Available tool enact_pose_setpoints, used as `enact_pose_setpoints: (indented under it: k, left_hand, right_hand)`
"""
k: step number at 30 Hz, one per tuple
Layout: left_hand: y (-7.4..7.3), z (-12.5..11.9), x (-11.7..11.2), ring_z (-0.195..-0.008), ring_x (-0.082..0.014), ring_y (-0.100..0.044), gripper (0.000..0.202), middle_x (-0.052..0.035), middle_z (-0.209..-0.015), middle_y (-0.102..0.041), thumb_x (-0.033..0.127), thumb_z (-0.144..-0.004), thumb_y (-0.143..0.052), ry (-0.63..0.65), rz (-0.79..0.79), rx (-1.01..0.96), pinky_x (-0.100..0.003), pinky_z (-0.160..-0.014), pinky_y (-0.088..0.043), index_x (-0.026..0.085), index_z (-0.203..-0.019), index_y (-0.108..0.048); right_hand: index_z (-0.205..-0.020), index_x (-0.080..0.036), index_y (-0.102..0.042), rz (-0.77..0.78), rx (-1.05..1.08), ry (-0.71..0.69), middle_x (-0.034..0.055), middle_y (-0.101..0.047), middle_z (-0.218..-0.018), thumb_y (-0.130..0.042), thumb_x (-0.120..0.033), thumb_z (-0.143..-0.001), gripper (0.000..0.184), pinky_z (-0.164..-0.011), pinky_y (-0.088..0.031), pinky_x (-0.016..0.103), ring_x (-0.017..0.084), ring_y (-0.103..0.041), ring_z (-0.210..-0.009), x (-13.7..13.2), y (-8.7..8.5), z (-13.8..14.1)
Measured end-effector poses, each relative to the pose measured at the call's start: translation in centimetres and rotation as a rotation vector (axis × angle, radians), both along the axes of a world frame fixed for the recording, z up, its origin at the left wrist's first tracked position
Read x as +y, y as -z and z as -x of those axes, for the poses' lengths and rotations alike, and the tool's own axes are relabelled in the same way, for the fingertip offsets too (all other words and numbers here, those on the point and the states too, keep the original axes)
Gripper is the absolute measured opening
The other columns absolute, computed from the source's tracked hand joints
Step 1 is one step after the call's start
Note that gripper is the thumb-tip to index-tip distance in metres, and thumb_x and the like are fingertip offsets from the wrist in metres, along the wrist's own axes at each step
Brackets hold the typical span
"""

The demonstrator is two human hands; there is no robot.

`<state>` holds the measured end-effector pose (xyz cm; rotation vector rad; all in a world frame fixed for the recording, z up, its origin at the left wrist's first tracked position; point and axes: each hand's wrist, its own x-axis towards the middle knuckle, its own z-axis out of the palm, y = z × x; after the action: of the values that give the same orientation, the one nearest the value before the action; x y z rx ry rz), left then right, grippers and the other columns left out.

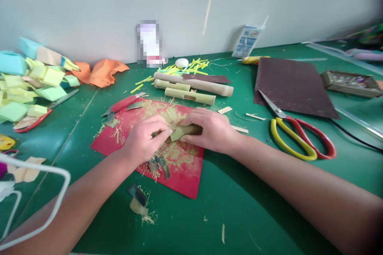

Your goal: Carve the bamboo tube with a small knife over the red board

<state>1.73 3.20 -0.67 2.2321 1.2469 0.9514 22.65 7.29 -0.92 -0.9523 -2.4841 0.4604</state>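
A short piece of green bamboo lies across a red sheet covered in shavings. My right hand is wrapped over its right part and holds it down. My left hand is closed in a pinch at the bamboo's left end; what its fingers grip is hidden. Dark peeled strips and pale fibres lie on the sheet just under my left hand.
Three longer bamboo sticks lie behind the sheet, with a red-handled cutter at left. Yellow-and-red scissors and a dark sheet sit at right. Coloured paper blocks are piled at left, orange cloth behind. A white wire frame stands at lower left.
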Motion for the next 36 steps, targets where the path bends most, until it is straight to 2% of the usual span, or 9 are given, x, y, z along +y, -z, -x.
enact_pose_setpoints:
  k: [3,8,12,14,18,27,36]
  left_hand:
    - [-0.1,0.0,0.0,-0.077,-0.0139,-0.060,0.018,-0.0034,-0.081,-0.064,0.019,-0.088,-0.056,0.003,0.010,0.018,-0.028,-0.070,-0.048,0.016,-0.073,-0.065]
    - [-0.3,0.2,-0.5,-0.082,-0.0146,-0.061,0.014,-0.0044,-0.087,-0.066,0.017,-0.088,-0.056,0.008,0.008,0.013,-0.029,-0.075,-0.049,0.017,-0.078,-0.066]
    - [-0.2,-0.4,0.0,-0.074,-0.0132,-0.059,0.019,-0.0029,-0.077,-0.063,0.016,-0.087,-0.057,0.013,0.003,0.010,-0.028,-0.068,-0.047,0.016,-0.069,-0.063]
    - [-0.2,-0.5,0.1,-0.076,-0.0132,-0.060,0.018,-0.0030,-0.080,-0.064,0.017,-0.088,-0.056,-0.026,0.000,-0.033,-0.028,-0.070,-0.048,0.016,-0.071,-0.064]
    - [-0.5,0.4,-0.2,-0.087,-0.0145,-0.062,0.011,-0.0039,-0.091,-0.067,0.019,-0.088,-0.057,-0.160,-0.166,-0.125,-0.030,-0.080,-0.050,0.018,-0.083,-0.067]
    - [-0.7,0.7,-0.6,-0.085,-0.0137,-0.063,0.009,-0.0053,-0.089,-0.067,0.015,-0.086,-0.060,-0.035,-0.286,-0.007,-0.028,-0.079,-0.051,0.015,-0.089,-0.069]
    - [-0.8,0.6,-1.0,-0.086,-0.0143,-0.063,0.009,-0.0066,-0.090,-0.067,0.013,-0.084,-0.061,0.015,-0.291,0.044,-0.028,-0.080,-0.052,0.013,-0.089,-0.068]
  right_hand:
    - [-0.088,-0.019,-0.064,-0.006,-0.009,0.006,0.0037,-0.064,-0.084,-0.072,-0.035,-0.073,0.024,-0.065,-0.039,0.027,0.018,-0.058,-0.080,-0.1,-0.1,0.0]
    - [-0.088,-0.019,-0.063,-0.005,0.001,0.010,0.0031,-0.065,-0.088,-0.074,-0.033,-0.070,0.025,-0.068,-0.042,0.028,0.018,-0.059,-0.083,-0.3,-0.1,0.0]
    - [-0.088,-0.019,-0.063,-0.017,0.003,0.016,0.0034,-0.065,-0.088,-0.073,-0.032,-0.071,0.024,-0.068,-0.042,0.028,0.018,-0.058,-0.083,-0.5,0.0,0.1]
    - [-0.088,-0.020,-0.063,-0.018,0.004,0.026,0.0031,-0.065,-0.089,-0.073,-0.032,-0.070,0.024,-0.067,-0.042,0.028,0.018,-0.058,-0.083,-0.5,0.1,0.1]
    - [-0.087,-0.020,-0.062,-0.036,-0.003,0.033,0.0028,-0.065,-0.086,-0.073,-0.032,-0.069,0.025,-0.066,-0.042,0.028,0.019,-0.058,-0.082,-0.7,0.2,0.0]
    - [-0.087,-0.016,-0.060,-0.111,-0.010,-0.084,0.0054,-0.063,-0.085,-0.068,-0.034,-0.071,0.025,-0.075,-0.043,0.034,0.020,-0.057,-0.083,-1.6,-0.7,-0.4]
    - [-0.090,-0.017,-0.061,-0.137,-0.050,-0.153,0.0044,-0.061,-0.083,-0.066,-0.034,-0.074,0.024,-0.072,-0.041,0.033,0.019,-0.054,-0.079,-1.4,-0.8,-1.3]
